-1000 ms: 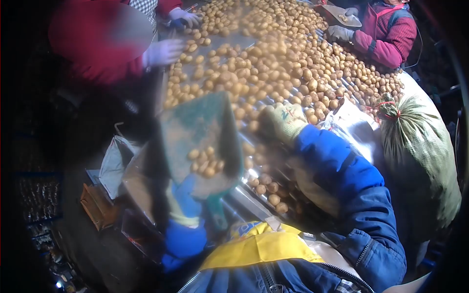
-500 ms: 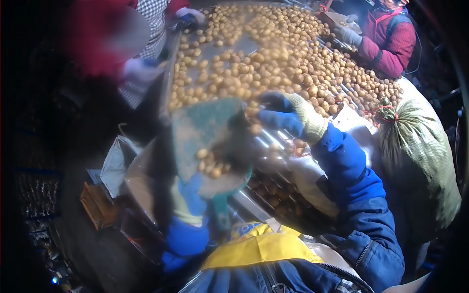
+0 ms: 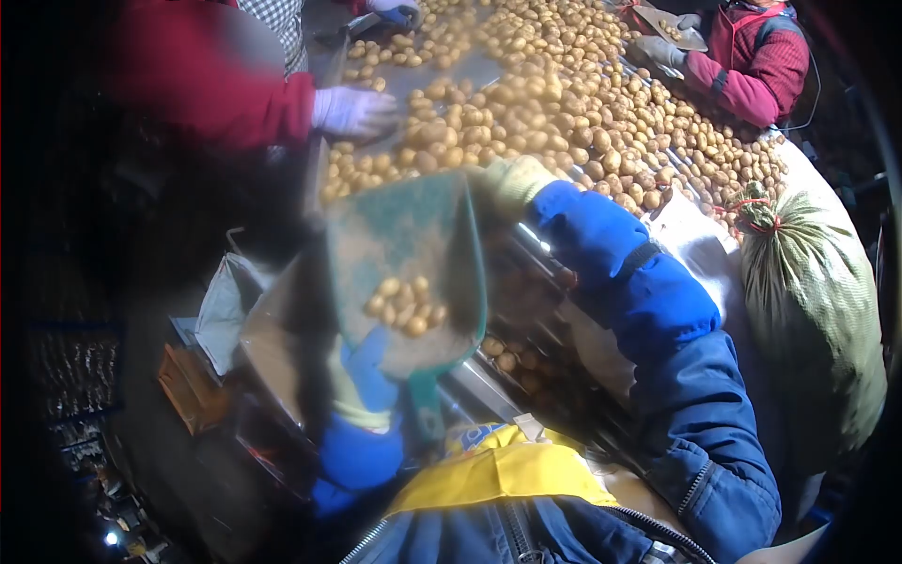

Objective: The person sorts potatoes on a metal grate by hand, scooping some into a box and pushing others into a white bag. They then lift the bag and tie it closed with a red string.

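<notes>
A green scoop [image 3: 404, 226] with a short handle is tilted in front of me, with several small potatoes [image 3: 407, 305] lying in its lower part. My left hand [image 3: 365, 381], in a blue and pale yellow glove, is closed on the scoop's lower left edge. My right hand [image 3: 515, 185], gloved the same way, reaches to the scoop's upper right corner, beside the heap of potatoes [image 3: 498, 122]. Its fingers are blurred and mostly out of sight, so I cannot see whether they hold anything.
A metal sorting table [image 3: 470, 75] carries the potatoes. A co-worker's gloved hand [image 3: 355, 113] reaches in from the left; another person [image 3: 752, 66] works at the far right. A tied full sack [image 3: 813, 301] stands on the right, an orange-brown box [image 3: 193, 385] at lower left.
My right hand has moved left and slightly up, to the scoop's upper edge. The scoop has shifted slightly, and the left co-worker's hand has come over the table.
</notes>
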The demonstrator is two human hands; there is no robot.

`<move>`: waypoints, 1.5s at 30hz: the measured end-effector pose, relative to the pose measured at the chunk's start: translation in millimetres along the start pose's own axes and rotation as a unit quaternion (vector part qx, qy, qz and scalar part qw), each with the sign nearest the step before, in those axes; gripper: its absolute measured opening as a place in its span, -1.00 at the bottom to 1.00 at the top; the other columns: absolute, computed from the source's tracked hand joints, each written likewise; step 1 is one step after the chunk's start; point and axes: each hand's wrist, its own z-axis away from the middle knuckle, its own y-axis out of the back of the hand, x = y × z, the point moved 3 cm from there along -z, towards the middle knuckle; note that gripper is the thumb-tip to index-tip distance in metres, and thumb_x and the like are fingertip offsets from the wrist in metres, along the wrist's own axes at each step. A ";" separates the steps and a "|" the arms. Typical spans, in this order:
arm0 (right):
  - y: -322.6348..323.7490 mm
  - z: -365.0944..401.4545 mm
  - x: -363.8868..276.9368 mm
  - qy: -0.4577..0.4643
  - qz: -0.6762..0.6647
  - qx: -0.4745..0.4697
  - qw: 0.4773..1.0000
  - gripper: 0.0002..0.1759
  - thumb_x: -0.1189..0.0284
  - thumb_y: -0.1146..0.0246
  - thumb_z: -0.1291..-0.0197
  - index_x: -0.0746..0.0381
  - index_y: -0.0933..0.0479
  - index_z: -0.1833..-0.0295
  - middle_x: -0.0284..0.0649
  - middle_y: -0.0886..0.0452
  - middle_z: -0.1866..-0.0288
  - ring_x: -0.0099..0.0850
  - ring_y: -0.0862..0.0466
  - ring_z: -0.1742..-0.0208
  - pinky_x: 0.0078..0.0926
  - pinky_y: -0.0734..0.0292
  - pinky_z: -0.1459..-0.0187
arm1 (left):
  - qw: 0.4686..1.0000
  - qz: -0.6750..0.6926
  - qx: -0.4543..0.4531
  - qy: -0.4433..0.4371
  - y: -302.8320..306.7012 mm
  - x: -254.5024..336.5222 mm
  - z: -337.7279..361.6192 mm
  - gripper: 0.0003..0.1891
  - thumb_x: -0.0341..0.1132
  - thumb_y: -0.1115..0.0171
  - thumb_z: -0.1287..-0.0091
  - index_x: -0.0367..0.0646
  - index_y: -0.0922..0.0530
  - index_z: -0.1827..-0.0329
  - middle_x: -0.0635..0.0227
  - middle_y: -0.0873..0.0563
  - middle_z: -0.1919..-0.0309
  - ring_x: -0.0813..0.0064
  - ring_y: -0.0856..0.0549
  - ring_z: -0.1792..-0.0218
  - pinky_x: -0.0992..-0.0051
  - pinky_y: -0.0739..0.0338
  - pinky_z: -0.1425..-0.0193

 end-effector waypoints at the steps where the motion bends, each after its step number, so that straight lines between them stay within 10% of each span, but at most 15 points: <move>1: -14.9 -8.8 7.5 0.007 0.008 0.022 1.000 -0.66 0.20 -0.41 -0.21 0.01 -0.73 -0.09 -0.08 -0.80 0.02 -0.13 -0.80 -0.10 -0.18 -0.69 -0.11 | 0.999 0.041 -0.029 0.006 -4.8 0.7 0.8 -0.50 -0.31 -0.07 -0.52 -0.37 -0.42 -0.47 -0.03 -0.60 -0.30 0.08 -0.63 -0.30 0.07 -0.55 -0.43; 6: -30.0 -6.4 16.9 -0.040 -0.012 0.014 0.999 -0.65 0.17 -0.46 -0.17 -0.01 -0.74 -0.07 -0.09 -0.81 0.01 -0.12 -0.80 -0.10 -0.17 -0.68 -0.12 | 0.978 0.162 -0.129 0.019 11.5 -9.1 -5.7 -0.45 -0.15 0.09 -0.62 -0.41 -0.38 -0.48 -0.11 -0.52 -0.36 -0.01 -0.54 -0.41 -0.04 -0.42 -0.56; 12: 2.2 40.7 -0.9 -0.077 -0.033 -0.053 0.995 -0.66 0.15 -0.42 -0.24 0.08 -0.74 -0.05 -0.10 -0.80 0.00 -0.10 -0.78 -0.10 -0.11 -0.64 -0.13 | 0.996 0.072 0.026 0.039 65.2 -23.6 -25.1 -0.49 -0.31 -0.01 -0.57 -0.42 -0.38 -0.49 -0.11 -0.54 -0.35 0.00 -0.57 -0.38 -0.02 -0.46 -0.53; 16: -31.2 50.2 25.7 -0.095 -0.064 0.076 0.991 -0.60 0.38 -0.29 -0.25 0.02 -0.60 -0.22 -0.09 -0.76 -0.03 -0.02 -0.73 -0.08 -0.04 -0.53 -0.10 | 0.999 -0.013 0.041 0.009 56.6 -19.0 -15.6 -0.48 -0.43 -0.09 -0.50 -0.42 -0.36 -0.50 -0.10 -0.54 -0.35 0.01 -0.59 -0.37 0.00 -0.48 -0.52; 19: -43.4 36.7 31.8 -0.032 -0.052 0.170 0.984 -0.64 0.16 -0.30 -0.38 -0.08 -0.64 -0.24 -0.03 -0.79 0.04 0.00 -0.78 -0.04 -0.01 -0.65 -0.05 | 1.000 0.003 0.002 -0.003 20.5 -7.4 -6.3 -0.48 -0.48 -0.10 -0.49 -0.43 -0.36 -0.50 -0.08 -0.57 -0.33 0.02 -0.61 -0.34 0.02 -0.53 -0.48; 29: -7.4 -31.6 11.9 -0.013 0.042 -0.124 0.991 -0.51 0.08 -0.36 -0.27 0.01 -0.72 -0.25 -0.08 -0.77 -0.19 -0.11 -0.77 -0.21 -0.18 -0.69 -0.20 | 0.980 -0.158 0.117 -0.015 7.3 2.3 2.5 -0.44 -0.48 -0.07 -0.47 -0.41 -0.31 -0.54 -0.10 -0.49 -0.34 0.03 -0.56 -0.39 -0.04 -0.46 -0.54; 33: -31.8 -29.0 34.3 -0.001 0.008 -0.091 0.996 -0.52 0.10 -0.31 -0.32 -0.03 -0.70 -0.30 -0.08 -0.78 -0.17 -0.12 -0.77 -0.21 -0.21 -0.67 -0.22 | 0.999 -0.030 0.019 -0.023 10.9 -2.9 3.2 -0.57 -0.43 -0.23 -0.51 -0.36 -0.49 -0.41 0.14 -0.68 -0.21 0.29 -0.71 -0.19 0.29 -0.64 -0.32; 40: -24.5 -12.4 44.0 0.013 -0.121 -0.056 0.991 -0.53 0.05 -0.27 -0.37 0.00 -0.71 -0.27 -0.14 -0.80 -0.14 -0.14 -0.79 -0.15 -0.24 -0.66 -0.18 | 0.993 -0.086 0.082 -0.025 -9.9 -0.9 4.3 -0.53 -0.43 -0.25 -0.49 -0.36 -0.47 -0.43 0.13 -0.67 -0.23 0.26 -0.70 -0.22 0.23 -0.62 -0.37; 45: -4.6 2.4 44.9 -0.157 -0.071 -0.128 0.977 -0.46 -0.09 -0.43 -0.17 0.05 -0.81 -0.10 -0.19 -0.84 0.00 -0.26 -0.82 -0.03 -0.27 -0.67 -0.09 | 0.995 -0.079 0.051 -0.030 -9.4 -0.3 1.7 -0.52 -0.43 -0.24 -0.48 -0.36 -0.45 -0.44 0.09 -0.64 -0.24 0.18 -0.68 -0.24 0.13 -0.60 -0.39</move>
